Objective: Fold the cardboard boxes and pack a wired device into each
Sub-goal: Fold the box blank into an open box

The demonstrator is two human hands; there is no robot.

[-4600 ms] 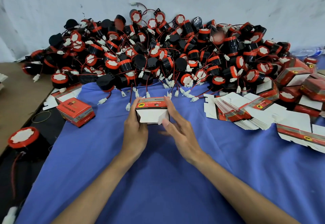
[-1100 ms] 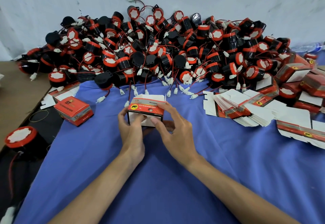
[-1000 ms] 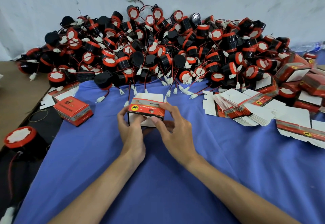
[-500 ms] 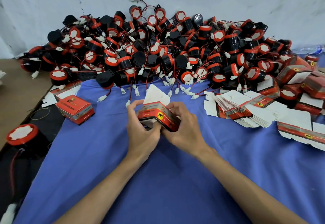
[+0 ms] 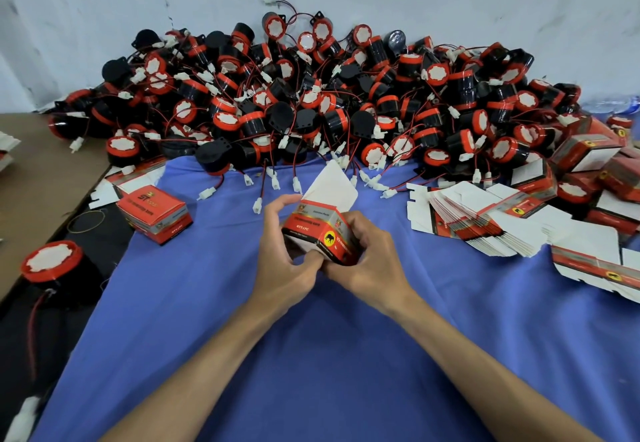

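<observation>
Both hands hold a small red cardboard box (image 5: pixel 320 230) above the blue cloth (image 5: pixel 311 355). It is tilted, with its white top flap standing up and away from me. My left hand (image 5: pixel 282 261) grips its left side, thumb at the near bottom edge. My right hand (image 5: pixel 367 261) wraps the right side, fingers pressed at the bottom. A big pile of black-and-red wired devices (image 5: pixel 311 105) lies behind, along the wall. A stack of flat unfolded boxes (image 5: pixel 485 223) lies to the right.
A closed red box (image 5: pixel 154 214) sits at the left on the cloth's edge. One single device (image 5: pixel 52 265) rests at the far left on black material. Several folded boxes (image 5: pixel 595 167) stand at the far right. A brown board (image 5: pixel 41 171) lies at the left.
The box was turned in my hands from lying flat with its side facing me to tilted, with the white flap now standing up. Both hands stayed on it.
</observation>
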